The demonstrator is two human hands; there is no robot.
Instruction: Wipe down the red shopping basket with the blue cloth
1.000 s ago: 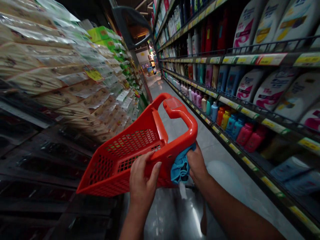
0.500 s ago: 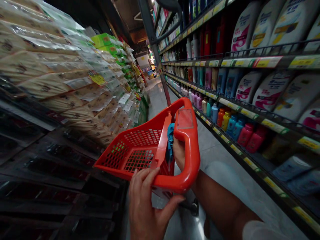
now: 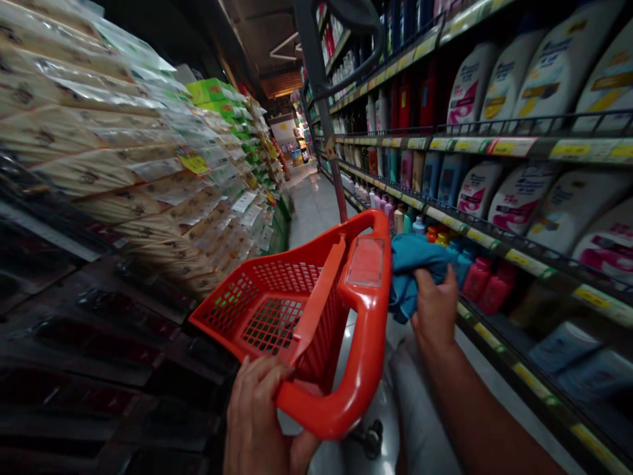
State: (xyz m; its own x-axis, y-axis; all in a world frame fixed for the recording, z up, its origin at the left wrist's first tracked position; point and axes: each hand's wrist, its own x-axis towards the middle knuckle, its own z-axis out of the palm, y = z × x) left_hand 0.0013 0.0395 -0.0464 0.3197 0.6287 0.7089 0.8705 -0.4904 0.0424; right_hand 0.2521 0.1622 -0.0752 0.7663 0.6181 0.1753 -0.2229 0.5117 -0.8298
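Note:
A red plastic shopping basket on wheels stands tilted in front of me, its inside bare. My left hand is closed round the near left corner of its thick handle, fingers over the top and thumb beneath. To the right of the handle, my right hand grips a crumpled blue cloth between thumb and fingers. The cloth hangs beside the basket's handle, close to the bottles on the low shelf. Whether it touches the handle I cannot tell.
Shelves of shampoo bottles line the right side, fronted by price rails. Stacked plastic-wrapped packs fill the left. A dark upright post rises behind the basket. The tiled aisle floor runs ahead between them.
My right hand has come out from behind the basket's handle and moved right, bringing the blue cloth with it. My left hand stays on the handle, which sits slightly lower in view.

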